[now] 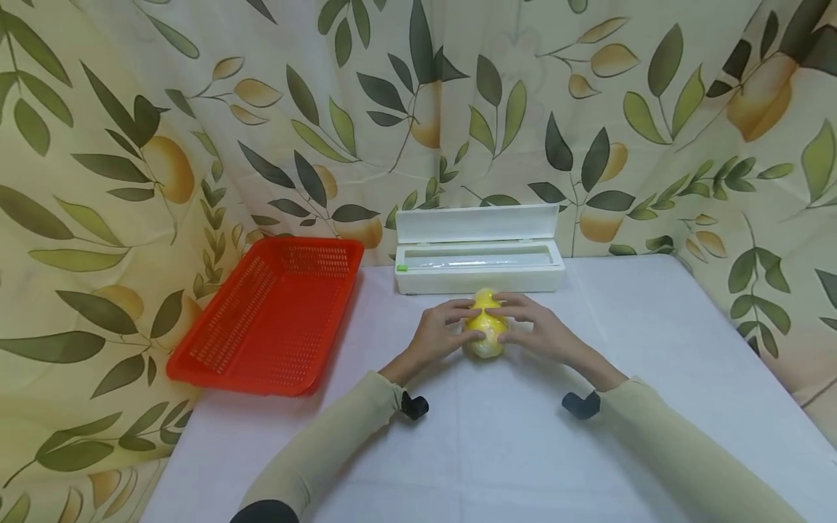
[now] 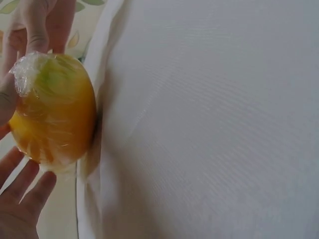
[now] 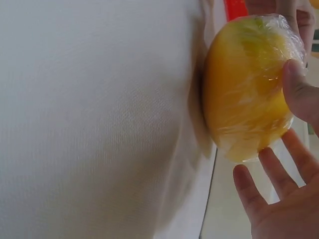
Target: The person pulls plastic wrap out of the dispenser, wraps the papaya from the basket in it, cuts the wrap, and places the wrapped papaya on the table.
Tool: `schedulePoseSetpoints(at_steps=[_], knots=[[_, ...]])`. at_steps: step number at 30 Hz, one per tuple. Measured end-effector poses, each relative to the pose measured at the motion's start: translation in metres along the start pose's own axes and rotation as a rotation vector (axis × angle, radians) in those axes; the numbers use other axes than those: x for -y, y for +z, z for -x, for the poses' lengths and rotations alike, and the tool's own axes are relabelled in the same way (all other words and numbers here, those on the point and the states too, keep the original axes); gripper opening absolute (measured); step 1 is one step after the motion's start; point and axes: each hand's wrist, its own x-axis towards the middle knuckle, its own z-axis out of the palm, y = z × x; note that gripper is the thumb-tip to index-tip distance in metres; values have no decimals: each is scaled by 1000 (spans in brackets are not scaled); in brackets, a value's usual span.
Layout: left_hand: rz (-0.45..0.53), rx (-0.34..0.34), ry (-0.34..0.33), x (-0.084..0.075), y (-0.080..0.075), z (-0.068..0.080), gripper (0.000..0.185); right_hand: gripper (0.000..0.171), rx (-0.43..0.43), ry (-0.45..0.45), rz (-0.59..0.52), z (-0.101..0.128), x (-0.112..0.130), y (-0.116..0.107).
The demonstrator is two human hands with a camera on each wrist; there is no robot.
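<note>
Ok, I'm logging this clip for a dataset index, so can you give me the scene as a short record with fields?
held item: yellow fruit wrapped in cling film, resting on the table
left hand: fingers on the fruit's left side
right hand: fingers on its right side and top
surface: white tablecloth
behind fruit: white film dispenser, lid open
left of hands: red perforated basket, nothing visible inside
backdrop: leaf-print curtain

- leafy lemon-print curtain draped all round the back and sides;
- table under a white cloth;
- soft, even light
</note>
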Motion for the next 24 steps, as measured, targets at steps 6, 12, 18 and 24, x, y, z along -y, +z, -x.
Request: schedulePoseSetpoints(at_steps=[6, 12, 18, 24], knots=[[92, 9, -10, -3, 4, 1, 45, 51, 2, 66, -27, 2, -1, -2], [120, 14, -13, -5, 3, 3, 45, 50, -14, 92, -26, 5, 0, -1], [86, 25, -11, -4, -2, 0, 45, 50, 3, 29, 1, -1, 0, -4], [-40, 85, -14, -8, -10, 0, 46, 50, 67, -27, 21, -3, 3, -9]])
